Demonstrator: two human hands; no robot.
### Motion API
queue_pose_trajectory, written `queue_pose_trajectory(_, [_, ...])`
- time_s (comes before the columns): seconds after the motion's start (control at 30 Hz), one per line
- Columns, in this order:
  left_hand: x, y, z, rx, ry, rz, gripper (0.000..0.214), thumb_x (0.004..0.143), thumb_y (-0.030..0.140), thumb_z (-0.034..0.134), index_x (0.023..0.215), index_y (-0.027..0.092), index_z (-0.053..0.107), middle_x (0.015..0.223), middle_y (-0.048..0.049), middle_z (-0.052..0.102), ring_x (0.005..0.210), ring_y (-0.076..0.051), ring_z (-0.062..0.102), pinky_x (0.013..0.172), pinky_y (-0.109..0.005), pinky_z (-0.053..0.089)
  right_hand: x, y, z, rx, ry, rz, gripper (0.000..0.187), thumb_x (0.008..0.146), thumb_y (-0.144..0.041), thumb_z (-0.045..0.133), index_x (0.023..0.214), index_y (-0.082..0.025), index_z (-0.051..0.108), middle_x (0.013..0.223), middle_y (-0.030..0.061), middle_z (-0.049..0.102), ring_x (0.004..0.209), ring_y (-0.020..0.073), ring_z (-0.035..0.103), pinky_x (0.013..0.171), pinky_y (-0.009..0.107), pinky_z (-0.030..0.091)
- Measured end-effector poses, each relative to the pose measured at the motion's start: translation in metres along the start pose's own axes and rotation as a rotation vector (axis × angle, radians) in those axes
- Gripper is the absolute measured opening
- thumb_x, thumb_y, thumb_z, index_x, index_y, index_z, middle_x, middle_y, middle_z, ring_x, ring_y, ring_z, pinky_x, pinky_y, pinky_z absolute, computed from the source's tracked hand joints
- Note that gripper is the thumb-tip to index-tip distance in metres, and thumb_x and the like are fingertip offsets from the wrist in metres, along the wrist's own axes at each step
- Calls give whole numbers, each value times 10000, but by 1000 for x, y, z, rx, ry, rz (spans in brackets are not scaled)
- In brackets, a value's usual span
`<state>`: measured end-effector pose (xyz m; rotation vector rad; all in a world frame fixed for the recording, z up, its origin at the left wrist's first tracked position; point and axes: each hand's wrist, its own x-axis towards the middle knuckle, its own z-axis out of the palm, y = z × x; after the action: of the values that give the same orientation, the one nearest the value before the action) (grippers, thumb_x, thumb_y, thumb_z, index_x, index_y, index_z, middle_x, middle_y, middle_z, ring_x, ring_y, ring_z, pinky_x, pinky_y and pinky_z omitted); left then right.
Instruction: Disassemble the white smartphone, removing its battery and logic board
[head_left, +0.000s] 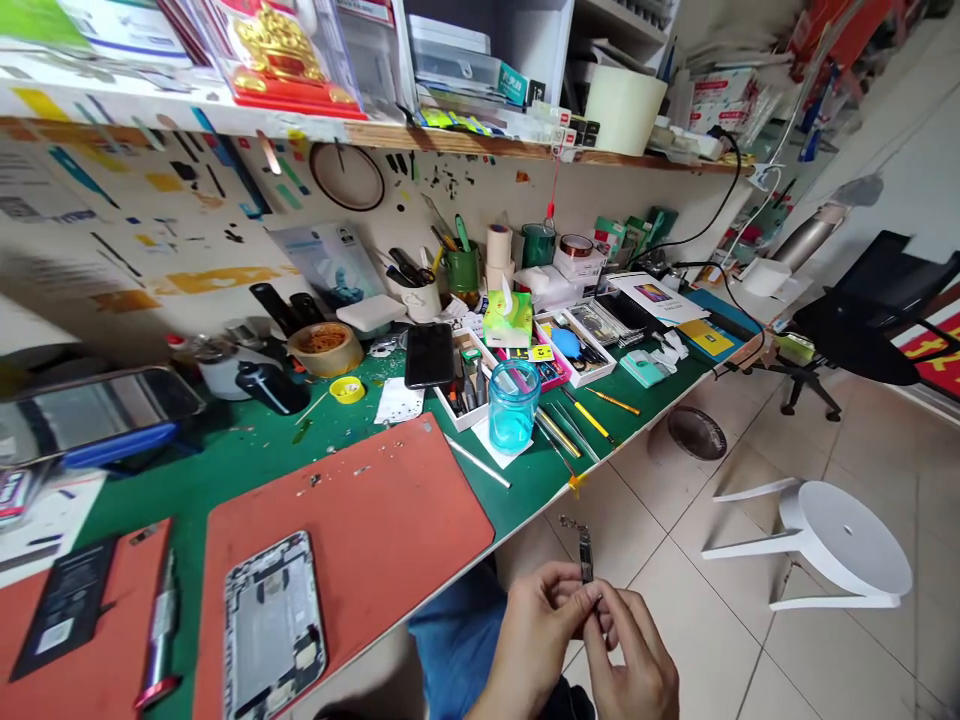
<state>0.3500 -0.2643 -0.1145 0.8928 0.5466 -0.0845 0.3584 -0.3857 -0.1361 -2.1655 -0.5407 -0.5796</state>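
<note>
A narrow, dark phone circuit board sticks up from between my fingers, past the table's front edge and above my lap. My left hand pinches its lower end with thumb and forefinger. Close against it, my right hand is closed on the same lower part, and the fingertips of both hands meet there. The board's lower end is hidden by the fingers. An opened phone housing lies on the red mat to the left. Farther left are a black phone battery and a screwdriver.
A blue translucent jar stands near the table's edge, beside tweezers and a yellow-handled tool. Behind it are trays of tools and a black phone. A white stool and a bin are on the floor.
</note>
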Motion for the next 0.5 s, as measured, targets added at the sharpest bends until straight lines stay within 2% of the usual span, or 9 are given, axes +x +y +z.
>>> queue_pose_trajectory(0.13, [11,-16,-7,34,-36,-50,663,646,683,988,889,144,689,734,-82,768,626,-213,734,623,-320,579,-11,12,-4,19,-73,51,227,1116,-325,594,1175,-182,759,863,61,736,633,141,708,559,189,573])
queue_pose_trajectory(0.23, [19,-24,-15,112,-39,-42,662,696,733,929,894,146,694,763,-84,757,675,-207,726,606,-285,537,-1,17,-14,25,-145,55,326,1122,-435,587,1227,-175,753,880,68,757,601,140,692,554,202,581])
queue_pose_trajectory(0.3, [25,-29,-23,268,-14,-9,632,738,740,879,900,153,710,767,-73,735,719,-223,723,606,-290,537,19,20,-24,47,-190,34,328,1129,-436,567,1120,-185,778,870,74,767,634,146,708,589,202,591])
queue_pose_trajectory(0.33, [27,-31,-28,393,-4,28,585,779,717,848,895,157,722,767,-69,726,738,-229,716,613,-295,536,33,22,-30,57,-216,14,328,1128,-408,566,999,-199,784,828,68,761,641,147,708,604,197,591])
queue_pose_trajectory(0.37, [29,-34,-34,537,-5,77,515,830,670,811,888,163,737,772,-68,725,757,-231,709,632,-301,534,48,22,-35,59,-249,-18,340,1116,-382,591,884,-211,771,751,51,735,609,141,687,597,189,581])
queue_pose_trajectory(0.4, [30,-37,-39,683,-20,128,434,878,604,778,881,170,753,787,-70,733,776,-232,704,663,-309,532,63,22,-39,61,-258,-55,322,1107,-347,607,865,-214,774,725,45,732,609,142,695,603,184,584])
queue_pose_trajectory(0.47, [31,-44,-52,888,-67,202,290,921,477,761,885,190,780,852,-71,764,825,-235,709,750,-331,540,90,16,-41,108,-233,-169,216,1093,-256,602,1076,-211,812,888,80,801,752,170,780,701,203,630])
queue_pose_trajectory(0.5, [31,-48,-59,926,-75,212,247,918,444,783,903,198,787,896,-70,775,851,-239,717,791,-342,552,102,11,-40,139,-214,-230,240,1084,-204,586,1187,-215,803,1001,99,818,846,188,807,757,225,647])
